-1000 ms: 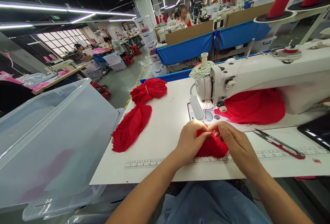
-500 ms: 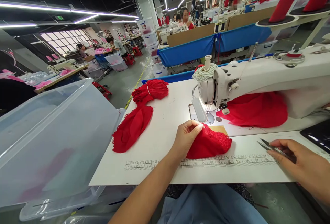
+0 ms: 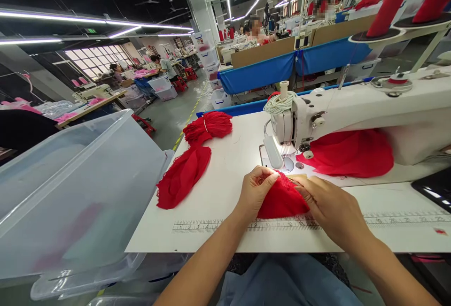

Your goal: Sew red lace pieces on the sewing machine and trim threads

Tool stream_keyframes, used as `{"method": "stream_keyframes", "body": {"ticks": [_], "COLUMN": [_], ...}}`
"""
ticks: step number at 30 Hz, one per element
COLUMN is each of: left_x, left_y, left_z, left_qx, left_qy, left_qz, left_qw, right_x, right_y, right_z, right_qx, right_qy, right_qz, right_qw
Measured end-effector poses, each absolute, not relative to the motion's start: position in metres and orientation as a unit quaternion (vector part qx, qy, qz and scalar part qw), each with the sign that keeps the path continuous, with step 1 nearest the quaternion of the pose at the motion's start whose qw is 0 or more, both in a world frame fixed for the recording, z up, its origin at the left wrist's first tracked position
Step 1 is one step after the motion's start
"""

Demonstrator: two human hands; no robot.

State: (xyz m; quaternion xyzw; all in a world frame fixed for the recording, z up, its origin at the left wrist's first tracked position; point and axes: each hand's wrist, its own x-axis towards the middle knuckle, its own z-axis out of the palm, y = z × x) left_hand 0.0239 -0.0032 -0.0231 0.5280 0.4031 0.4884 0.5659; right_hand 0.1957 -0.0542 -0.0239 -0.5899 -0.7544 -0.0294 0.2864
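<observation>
My left hand (image 3: 259, 188) pinches the upper left edge of a red lace-trimmed fabric piece (image 3: 280, 202) between thumb and fingertips. The piece lies on the white sewing table, just in front of the machine's needle area. My right hand (image 3: 327, 202) is closed and rests over the right side of that fabric, its fingertips near the lace edge. It holds thread snips (image 3: 293, 182), mostly hidden by the fingers, with only a bit of the blades showing near the lace. Behind both hands stands the white sewing machine (image 3: 338, 109), with another red fabric piece (image 3: 352, 153) under its arm.
A tied red bundle (image 3: 211, 126) and a loose red fabric stack (image 3: 185, 177) lie on the table's left. A printed ruler (image 3: 218, 225) runs along the front. Large clear plastic bins (image 3: 88, 188) stand at left. Thread cones (image 3: 389, 8) rise at right; a dark glossy object (image 3: 435, 191) lies below.
My right hand has moved left with the thread snips, from the table's right side onto the red fabric. My left hand keeps its pinch. A small red scrap now shows at the right.
</observation>
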Motion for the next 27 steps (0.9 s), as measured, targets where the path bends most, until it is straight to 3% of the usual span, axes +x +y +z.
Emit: {"method": "stream_keyframes", "body": {"ticks": [5, 11, 15, 21, 27], "left_x": [0.023, 0.022, 0.02, 0.02, 0.018], "left_y": [-0.003, -0.003, -0.002, -0.001, -0.007], "left_z": [-0.022, -0.022, -0.023, -0.027, -0.023], "left_qx": [0.544, 0.547, 0.522, 0.487, 0.531], "left_qy": [0.396, 0.399, 0.397, 0.382, 0.361], "left_qz": [0.486, 0.49, 0.502, 0.507, 0.492], "left_qw": [0.558, 0.549, 0.563, 0.6, 0.588], "right_x": [0.192, 0.187, 0.193, 0.185, 0.155], "right_y": [-0.049, -0.046, -0.046, -0.042, -0.033], "right_z": [-0.032, -0.035, -0.034, -0.023, -0.019], "right_qx": [-0.592, -0.627, -0.636, -0.569, -0.497], "right_qy": [-0.754, -0.723, -0.68, -0.567, -0.586], "right_qz": [-0.082, -0.03, 0.079, 0.348, 0.39], "right_qw": [0.273, 0.289, 0.357, 0.483, 0.508]}}
